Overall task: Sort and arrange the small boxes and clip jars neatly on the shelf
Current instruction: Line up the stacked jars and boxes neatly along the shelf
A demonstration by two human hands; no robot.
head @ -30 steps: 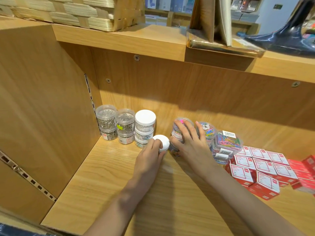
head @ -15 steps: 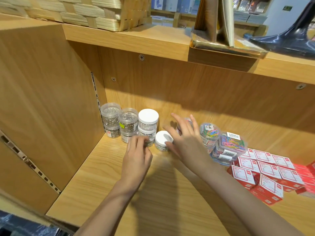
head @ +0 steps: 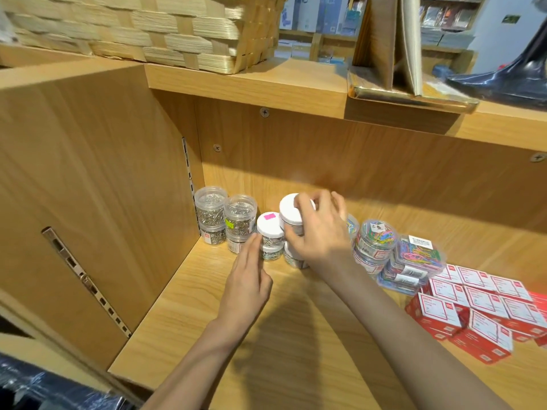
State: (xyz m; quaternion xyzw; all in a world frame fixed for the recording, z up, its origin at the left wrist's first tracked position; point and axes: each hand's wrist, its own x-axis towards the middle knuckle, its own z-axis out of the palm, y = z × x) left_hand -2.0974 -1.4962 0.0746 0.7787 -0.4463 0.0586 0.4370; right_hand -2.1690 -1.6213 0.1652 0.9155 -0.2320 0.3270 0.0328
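Note:
My right hand (head: 319, 232) grips a white-lidded clip jar (head: 291, 216) from above, over another jar (head: 293, 258) that it mostly hides. My left hand (head: 248, 279) touches the side of a two-high stack of white-lidded jars (head: 269, 238) with straight fingers; a pink sticker marks its top lid. Two stacks of clear jars with silver clips (head: 210, 214) (head: 240, 223) stand in the back left corner. Jars of coloured clips (head: 374, 241), flat clear boxes of coloured clips (head: 414, 261) and several red-and-white small boxes (head: 473, 306) lie to the right.
The wooden shelf floor (head: 266, 350) is bounded by a left side wall (head: 103, 202) and a back panel (head: 355, 161). On the shelf above sit a woven basket (head: 148, 28) and a gold tray (head: 408, 93).
My right hand has taken hold of a white-lidded jar and holds it higher, over another jar. My left hand shifted to the stack of white-lidded jars. The camera moved closer.

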